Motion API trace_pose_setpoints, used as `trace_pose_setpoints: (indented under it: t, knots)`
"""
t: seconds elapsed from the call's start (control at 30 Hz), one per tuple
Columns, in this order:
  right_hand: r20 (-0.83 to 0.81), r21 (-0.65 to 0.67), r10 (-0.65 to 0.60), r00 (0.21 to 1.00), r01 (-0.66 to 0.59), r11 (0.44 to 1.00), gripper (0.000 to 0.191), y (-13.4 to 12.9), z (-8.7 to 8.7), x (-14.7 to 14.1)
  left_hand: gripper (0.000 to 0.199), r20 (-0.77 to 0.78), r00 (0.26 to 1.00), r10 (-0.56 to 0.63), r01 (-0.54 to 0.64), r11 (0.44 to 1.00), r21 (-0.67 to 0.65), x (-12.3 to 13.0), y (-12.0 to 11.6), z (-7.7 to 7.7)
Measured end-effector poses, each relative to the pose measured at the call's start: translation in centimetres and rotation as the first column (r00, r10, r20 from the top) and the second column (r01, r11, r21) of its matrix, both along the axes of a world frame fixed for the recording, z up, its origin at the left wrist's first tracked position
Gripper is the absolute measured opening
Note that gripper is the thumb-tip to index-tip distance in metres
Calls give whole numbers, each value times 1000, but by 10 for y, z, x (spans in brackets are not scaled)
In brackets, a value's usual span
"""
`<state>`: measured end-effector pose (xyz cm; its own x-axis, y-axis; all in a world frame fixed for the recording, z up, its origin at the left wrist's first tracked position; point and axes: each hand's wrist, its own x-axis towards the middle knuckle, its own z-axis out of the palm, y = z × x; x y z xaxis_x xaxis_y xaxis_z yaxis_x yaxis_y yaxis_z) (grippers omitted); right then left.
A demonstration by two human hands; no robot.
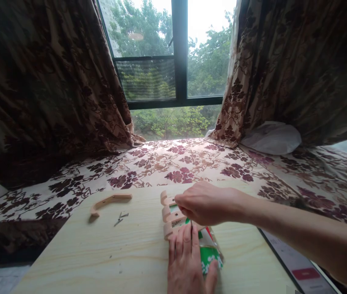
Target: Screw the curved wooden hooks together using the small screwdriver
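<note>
My right hand (197, 203) is a closed fist over several curved wooden hooks (167, 229), which lie side by side with their bent ends to the left. A thin dark shaft (191, 223) shows just below the fist; what the fingers hold is mostly hidden. My left hand (185, 259) rests palm down, fingers stretched out against the nearest hook. Beneath the hooks and beside my left thumb is a green, white and red plastic packet (209, 257). Dark holes show in the hooks.
All this lies on a pale wooden board (100, 253). Toward its left sit a separate wooden hook (112, 200) and several loose screws (120, 218). A device with a lit screen (298, 261) is under my right forearm. Patterned fabric (176, 167) and a window lie beyond.
</note>
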<state>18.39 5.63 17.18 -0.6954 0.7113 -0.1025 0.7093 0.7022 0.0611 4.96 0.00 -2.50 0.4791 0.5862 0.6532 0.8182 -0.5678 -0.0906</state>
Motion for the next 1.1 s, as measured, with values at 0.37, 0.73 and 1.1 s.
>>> trace_pose_setpoints:
  t: [0.37,0.73,1.1]
  knots:
    - [-9,-11,-14,1000,14,1000,17,-6,0,3,63,2,1000,-3,3,1000,9,0,-2,4]
    - [33,-26,-50,998,50,998,20,-5,7,6,65,4,1000,0,0,1000,-25,-1,-2,3]
    - [69,-4,-71,995,72,997,23,-4,7,1,62,10,1000,-3,3,1000,-19,0,-3,5]
